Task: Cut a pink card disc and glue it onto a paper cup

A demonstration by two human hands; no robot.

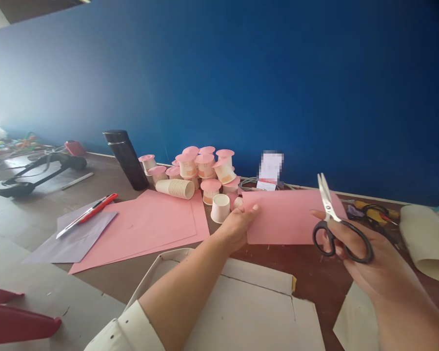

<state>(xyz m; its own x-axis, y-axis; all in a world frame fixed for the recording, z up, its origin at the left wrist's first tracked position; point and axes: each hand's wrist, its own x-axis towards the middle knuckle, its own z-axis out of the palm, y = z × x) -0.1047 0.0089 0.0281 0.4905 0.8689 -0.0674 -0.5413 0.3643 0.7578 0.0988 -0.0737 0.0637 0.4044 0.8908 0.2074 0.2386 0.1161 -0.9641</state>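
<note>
**Holding a pink paper sheet (285,217) by its nine o'clock end, with scissors (328,207) across its three o'clock end**

Set over a brown table (307,270), with white cardboard (256,312) at six o'clock and partly covered by the left forearm (190,280). Just beyond that toward twelve, stretched lengthwise from nine o'clock to three: the sheet, seemingly raised off the tabletop. Found toward three o'clock from the left hand (237,229), toward ten from the right hand (369,270); nearer to the left, being in direct contact there.

Reaching in from seven o'clock with the left forearm, pinching the sheet's left edge, thumb laid on the visible face and fingers curled behind. Coming in from four o'clock with the right forearm (409,307), wrist turned toward ten, fingers wrapped about the scissors' black handle loops.

Pointing the blades at eleven o'clock, slightly parted, overlapping the sheet's right end in view. Hard to judge depth here: cannot tell whether the metal or any right fingertip touches the paper. Just beside the left hand, toward eleven o'clock, a plain white paper cup (220,209).
</note>
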